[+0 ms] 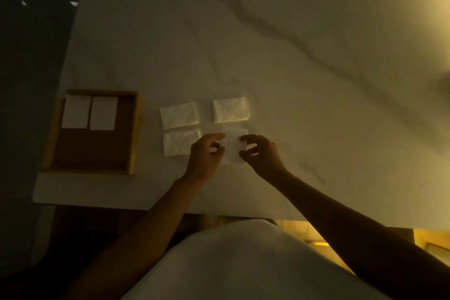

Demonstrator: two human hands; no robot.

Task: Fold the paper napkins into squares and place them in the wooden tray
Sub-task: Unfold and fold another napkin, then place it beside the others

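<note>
Napkin [234,145] long axis front-to-back, pinched btwn left hand [205,153] & right hand [261,153] grips.

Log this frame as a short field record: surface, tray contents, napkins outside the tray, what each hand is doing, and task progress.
surface: table under a wrinkled white cloth
wooden tray: at the table's left edge, two folded napkins side by side along its far side, near half bare
loose napkins: three flat on the cloth, right of the tray
napkin in hand: held at its two sides
left hand: fingers on its left edge
right hand: fingers on its right edge
progress: two placed, four outside the tray
lighting: dim
</note>
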